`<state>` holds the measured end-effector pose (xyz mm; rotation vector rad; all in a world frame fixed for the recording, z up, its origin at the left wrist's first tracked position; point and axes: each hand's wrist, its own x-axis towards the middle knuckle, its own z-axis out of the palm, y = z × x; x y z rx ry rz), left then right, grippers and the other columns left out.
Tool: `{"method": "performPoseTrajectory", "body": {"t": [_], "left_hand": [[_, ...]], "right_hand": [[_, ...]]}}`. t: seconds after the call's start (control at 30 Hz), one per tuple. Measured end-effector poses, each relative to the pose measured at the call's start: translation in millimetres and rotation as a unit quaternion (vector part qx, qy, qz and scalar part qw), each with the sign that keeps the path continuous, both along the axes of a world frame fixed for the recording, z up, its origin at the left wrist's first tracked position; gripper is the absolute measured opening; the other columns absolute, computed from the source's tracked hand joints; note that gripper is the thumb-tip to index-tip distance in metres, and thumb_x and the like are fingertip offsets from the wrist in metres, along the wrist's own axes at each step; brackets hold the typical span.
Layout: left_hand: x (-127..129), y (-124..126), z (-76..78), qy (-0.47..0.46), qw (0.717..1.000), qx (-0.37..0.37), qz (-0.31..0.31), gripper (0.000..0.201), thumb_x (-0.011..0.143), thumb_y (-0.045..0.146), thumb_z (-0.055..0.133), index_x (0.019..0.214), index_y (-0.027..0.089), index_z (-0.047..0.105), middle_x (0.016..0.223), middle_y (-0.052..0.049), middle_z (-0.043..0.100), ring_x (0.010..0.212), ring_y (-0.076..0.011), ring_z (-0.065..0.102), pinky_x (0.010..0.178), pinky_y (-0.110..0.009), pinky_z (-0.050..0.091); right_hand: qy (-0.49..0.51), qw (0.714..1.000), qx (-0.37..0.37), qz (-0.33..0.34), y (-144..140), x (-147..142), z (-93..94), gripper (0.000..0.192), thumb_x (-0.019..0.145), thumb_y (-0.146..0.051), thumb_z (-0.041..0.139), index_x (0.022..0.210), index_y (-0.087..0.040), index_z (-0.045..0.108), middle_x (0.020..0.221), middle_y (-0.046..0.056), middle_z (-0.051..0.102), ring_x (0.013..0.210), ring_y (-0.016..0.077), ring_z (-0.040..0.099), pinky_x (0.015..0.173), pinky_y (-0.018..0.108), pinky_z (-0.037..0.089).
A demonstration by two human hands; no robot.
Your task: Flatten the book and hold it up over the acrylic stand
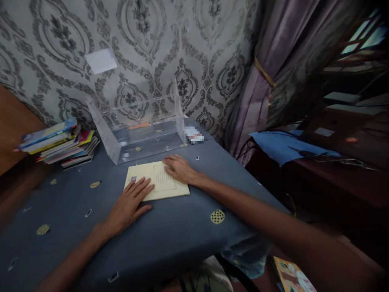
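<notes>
A thin cream booklet (161, 194), with printed text, a frame line and a small square code, lies flat on the dark blue-grey tablecloth. My left hand (130, 202) rests palm down over its lower left part, fingers stretched out. On its upper right part lies my right hand (179, 169), fingers extended across the printed page and covering some of the text. Neither hand is wrapped around anything. Just behind the booklet stands a clear plastic rack (105, 132) with transparent side panels.
A stack of books (67, 142) sits at the table's left back. Beside the rack lies a small blurred packet (194, 134). A wallpapered wall is behind, with a tied purple curtain (252, 105). Blue cloth (273, 147) lies on furniture at right; a colourful book (291, 275) is below.
</notes>
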<state>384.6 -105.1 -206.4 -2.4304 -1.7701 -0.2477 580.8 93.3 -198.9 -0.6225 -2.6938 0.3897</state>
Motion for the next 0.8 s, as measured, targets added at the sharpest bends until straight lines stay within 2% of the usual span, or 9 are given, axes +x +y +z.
{"method": "performPoseTrajectory", "body": {"t": [0.1, 0.23, 0.37, 0.53, 0.67, 0.8], "left_hand": [[-9, 0, 4.9, -0.019, 0.999, -0.028, -0.013, 0.047, 0.106, 0.04, 0.038, 0.152, 0.03, 0.042, 0.159, -0.007, 0.045, 0.15, -0.0226, 0.035, 0.121, -0.053, 0.032], [-16, 6, 12.7, -0.018, 0.998, -0.049, -0.022, 0.045, 0.106, 0.04, 0.038, 0.15, 0.032, 0.045, 0.158, -0.008, 0.045, 0.15, -0.0256, 0.035, 0.119, -0.056, 0.034], [-23, 11, 14.6, -0.008, 0.999, -0.041, -0.021, 0.045, 0.106, 0.04, 0.036, 0.15, 0.034, 0.046, 0.157, -0.008, 0.047, 0.148, -0.0261, 0.038, 0.118, -0.056, 0.035], [-33, 19, 8.0, -0.036, 0.999, 0.003, -0.012, 0.045, 0.107, 0.037, 0.031, 0.147, 0.026, 0.05, 0.154, -0.011, 0.051, 0.143, -0.0247, 0.046, 0.115, -0.05, 0.042], [-33, 31, 3.6, -0.084, 0.996, 0.038, -0.01, 0.045, 0.106, 0.034, 0.029, 0.137, 0.021, 0.059, 0.146, -0.012, 0.058, 0.137, -0.0246, 0.053, 0.113, -0.048, 0.045], [-22, 42, -0.3, -0.117, 0.991, 0.065, 0.014, 0.041, 0.104, 0.038, 0.036, 0.126, 0.018, 0.065, 0.138, -0.013, 0.063, 0.132, -0.0269, 0.057, 0.112, -0.05, 0.046]], "right_hand": [[-0.01, 1.0, 0.005, -0.019, -5, 5, 4.6, 0.031, 0.101, -0.023, 0.049, 0.125, -0.011, 0.065, 0.124, 0.014, 0.065, 0.117, 0.0244, 0.056, 0.105, 0.041, 0.041], [-0.024, 0.997, 0.011, -0.07, -21, 25, 8.1, 0.029, 0.101, -0.023, 0.05, 0.12, -0.009, 0.066, 0.118, 0.016, 0.066, 0.112, 0.0262, 0.057, 0.103, 0.042, 0.041], [-0.023, 0.993, 0.022, -0.115, -53, 61, 6.8, 0.026, 0.1, -0.023, 0.049, 0.112, -0.009, 0.067, 0.111, 0.016, 0.065, 0.105, 0.0272, 0.056, 0.101, 0.043, 0.041], [0.018, 0.994, 0.013, -0.108, -100, 95, 1.3, 0.019, 0.097, -0.02, 0.05, 0.103, -0.014, 0.068, 0.099, 0.01, 0.064, 0.095, 0.024, 0.056, 0.089, 0.038, 0.045], [0.017, 0.995, 0.012, -0.098, -109, 98, 5.4, 0.022, 0.098, -0.019, 0.048, 0.1, -0.016, 0.069, 0.094, 0.009, 0.065, 0.091, 0.0234, 0.056, 0.082, 0.036, 0.046], [0.001, 0.993, 0.049, -0.11, -91, 78, 18.5, 0.025, 0.099, -0.02, 0.048, 0.1, -0.013, 0.071, 0.103, 0.013, 0.068, 0.1, 0.0263, 0.057, 0.091, 0.041, 0.047]]}}
